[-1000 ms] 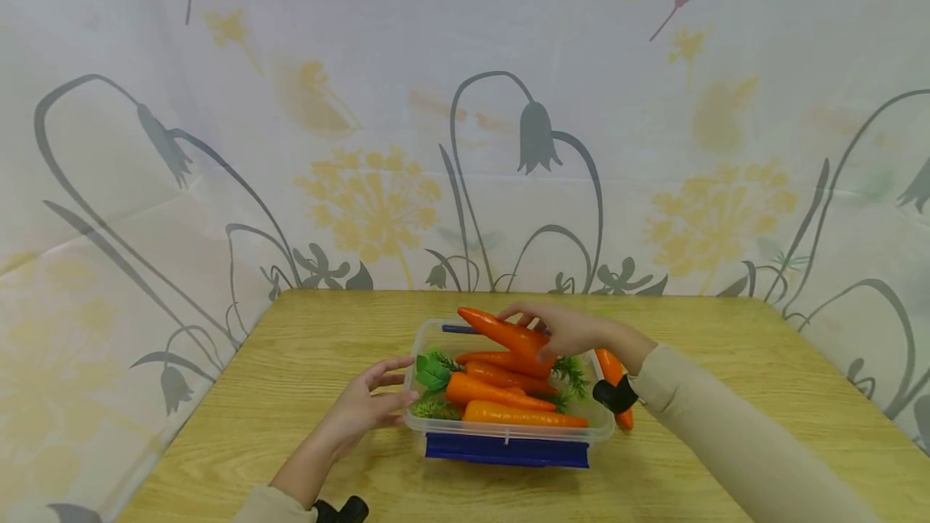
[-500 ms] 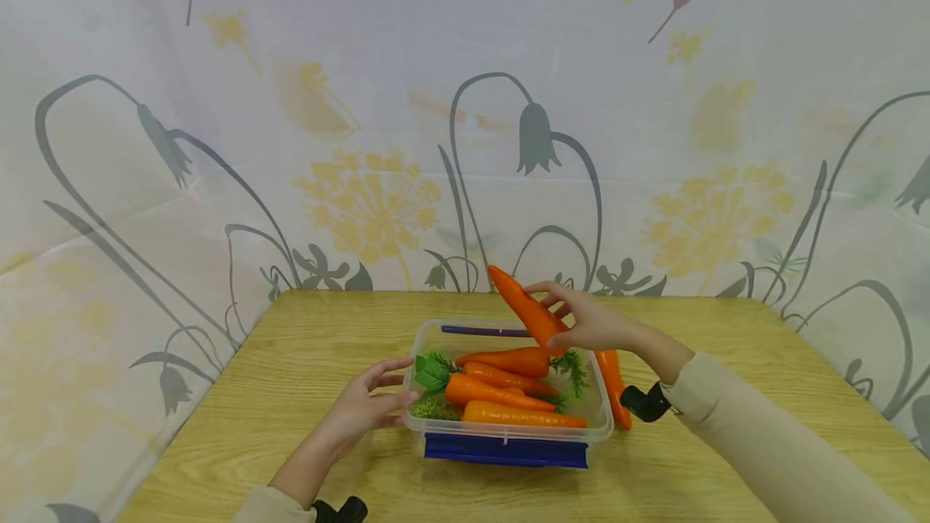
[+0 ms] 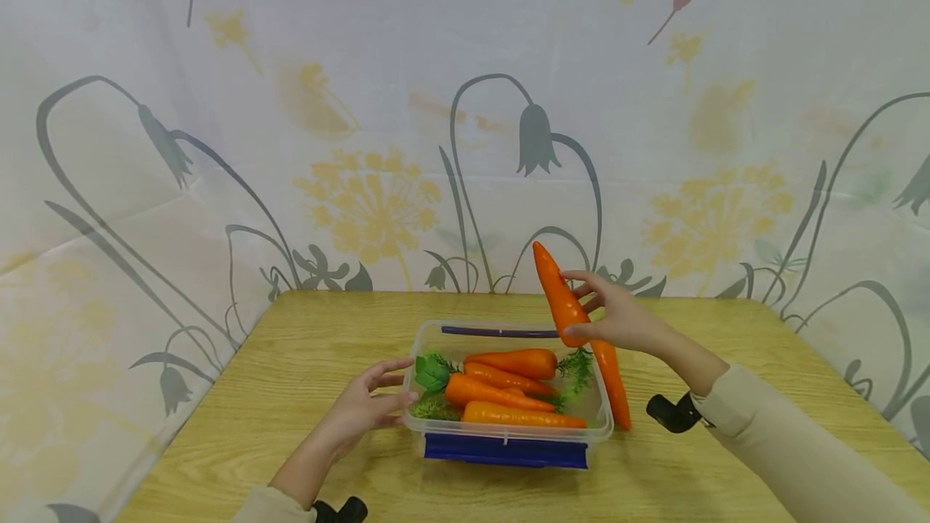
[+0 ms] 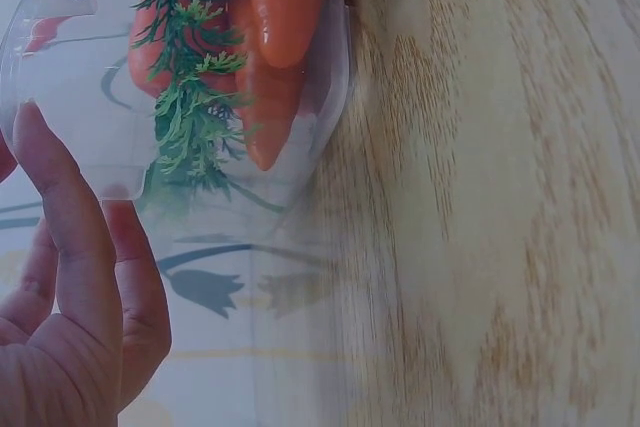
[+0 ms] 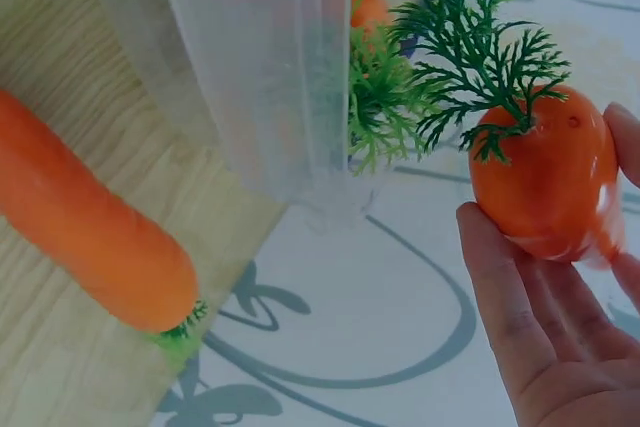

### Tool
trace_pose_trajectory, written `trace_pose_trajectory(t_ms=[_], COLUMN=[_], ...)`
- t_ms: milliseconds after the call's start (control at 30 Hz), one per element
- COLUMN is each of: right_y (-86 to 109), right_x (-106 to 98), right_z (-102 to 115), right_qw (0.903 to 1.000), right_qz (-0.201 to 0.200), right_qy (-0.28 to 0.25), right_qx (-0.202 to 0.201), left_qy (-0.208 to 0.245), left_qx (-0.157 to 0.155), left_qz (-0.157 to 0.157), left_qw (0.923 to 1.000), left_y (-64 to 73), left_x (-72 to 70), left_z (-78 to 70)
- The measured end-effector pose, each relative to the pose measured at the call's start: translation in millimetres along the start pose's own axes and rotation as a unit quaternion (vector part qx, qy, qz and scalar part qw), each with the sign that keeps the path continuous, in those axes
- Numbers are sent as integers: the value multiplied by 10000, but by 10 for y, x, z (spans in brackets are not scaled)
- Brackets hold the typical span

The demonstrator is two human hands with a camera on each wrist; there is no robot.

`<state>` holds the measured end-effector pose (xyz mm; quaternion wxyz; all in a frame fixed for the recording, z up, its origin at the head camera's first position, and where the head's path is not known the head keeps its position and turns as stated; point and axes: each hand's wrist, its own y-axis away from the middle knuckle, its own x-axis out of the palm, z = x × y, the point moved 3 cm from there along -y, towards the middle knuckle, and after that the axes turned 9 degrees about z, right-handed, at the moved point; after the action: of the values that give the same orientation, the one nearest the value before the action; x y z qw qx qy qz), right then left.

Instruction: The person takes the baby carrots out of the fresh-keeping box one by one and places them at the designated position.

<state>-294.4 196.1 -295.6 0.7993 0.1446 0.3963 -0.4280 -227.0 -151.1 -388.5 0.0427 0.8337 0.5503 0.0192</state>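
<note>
My right hand grips a carrot above the back right corner of a clear plastic container. Its pointed end tilts up and left, while the feathery green top hangs over the box in the right wrist view. Several carrots with green tops lie inside the container. My left hand rests its fingertips against the container's left end, fingers loosely spread. In the left wrist view, one finger touches the clear wall.
Another carrot lies on the wooden table close along the container's right side. Blue latches are on the box's front and back sides. A flower-patterned cloth hangs behind the table.
My right hand has lifted the carrot from over the box up and to the right, and its tip has turned more upright. The left hand and the container stay put.
</note>
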Motion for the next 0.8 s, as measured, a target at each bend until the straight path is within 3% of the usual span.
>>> trace_pose_trajectory(t_ms=[400,800], right_y=[244,491], right_x=[-17,-76], right_z=[-76,-310], right_qw=[9976,9901], right_qz=[-546,-889], right_qy=[-332,-785], right_qx=[268,755], left_qy=[23,63], left_qx=[-13,-18], left_qz=[35,37], left_qw=[10000,10000], left_y=[-4,-9], left_x=[3,4], left_z=[6,2])
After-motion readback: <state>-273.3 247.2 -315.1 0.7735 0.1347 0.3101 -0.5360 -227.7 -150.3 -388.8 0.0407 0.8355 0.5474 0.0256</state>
